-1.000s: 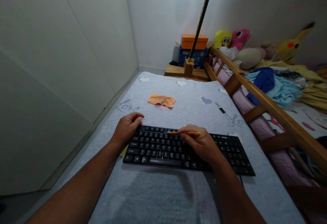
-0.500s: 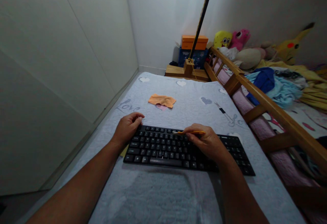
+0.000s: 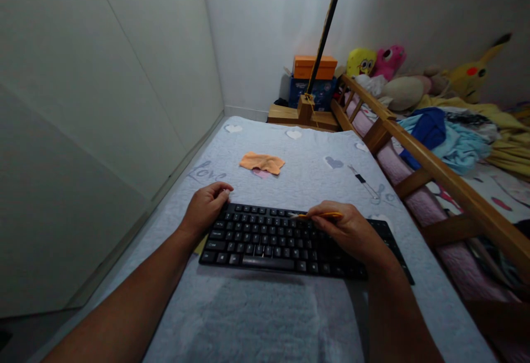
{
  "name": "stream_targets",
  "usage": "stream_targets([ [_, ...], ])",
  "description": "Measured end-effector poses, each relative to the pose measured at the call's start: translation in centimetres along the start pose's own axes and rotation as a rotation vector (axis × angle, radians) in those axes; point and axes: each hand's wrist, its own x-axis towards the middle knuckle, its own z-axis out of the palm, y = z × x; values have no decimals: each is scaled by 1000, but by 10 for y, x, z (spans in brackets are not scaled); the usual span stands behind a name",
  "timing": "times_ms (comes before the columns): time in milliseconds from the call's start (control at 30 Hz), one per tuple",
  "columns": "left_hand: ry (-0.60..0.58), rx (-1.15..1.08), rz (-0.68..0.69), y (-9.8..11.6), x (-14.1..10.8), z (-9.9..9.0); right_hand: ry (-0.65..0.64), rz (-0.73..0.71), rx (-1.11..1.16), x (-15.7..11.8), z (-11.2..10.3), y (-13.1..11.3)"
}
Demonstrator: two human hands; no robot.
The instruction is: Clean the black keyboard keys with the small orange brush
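Observation:
A black keyboard (image 3: pixel 265 241) lies on the pale blue quilted cover (image 3: pixel 265 313). My right hand (image 3: pixel 345 228) is closed on a thin orange-handled brush (image 3: pixel 329 215), its pale tip over the upper rows of keys right of the middle. At the keyboard's top left corner rests my left hand (image 3: pixel 206 204), fingers curled around the edge, thumb beside the top row. Beyond the keyboard lies a crumpled orange cloth (image 3: pixel 261 163). A bit of something yellow (image 3: pixel 200 246) shows under the keyboard's left side.
A thin metal tool with a black slider (image 3: pixel 363 181) lies on the cover at the right. A wooden bed rail (image 3: pixel 443 170) runs along the right, with clothes and plush toys behind it. At the back, a dark pole (image 3: pixel 328 26) rises from a wooden base near an orange box (image 3: pixel 314 67).
My right hand has moved a little to the right along the keyboard, carrying the brush. My left hand has stayed at the top left corner.

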Motion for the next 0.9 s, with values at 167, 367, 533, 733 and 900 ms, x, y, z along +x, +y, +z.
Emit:
stream_targets([
  [167,-7,-18,-2,-2,1,0,10,30,-10,-2,-5,-2],
  [367,-7,-20,-5,0,0,0,152,101,63,-4,-8,-9],
  [533,-12,-20,1,1,0,-1,239,45,219,2,11,-16],
  [733,-18,-22,-2,-3,0,-2,229,20,189,7,43,-24],
  [900,-21,-21,-3,-6,1,-1,272,-74,108,9,60,-25],
])
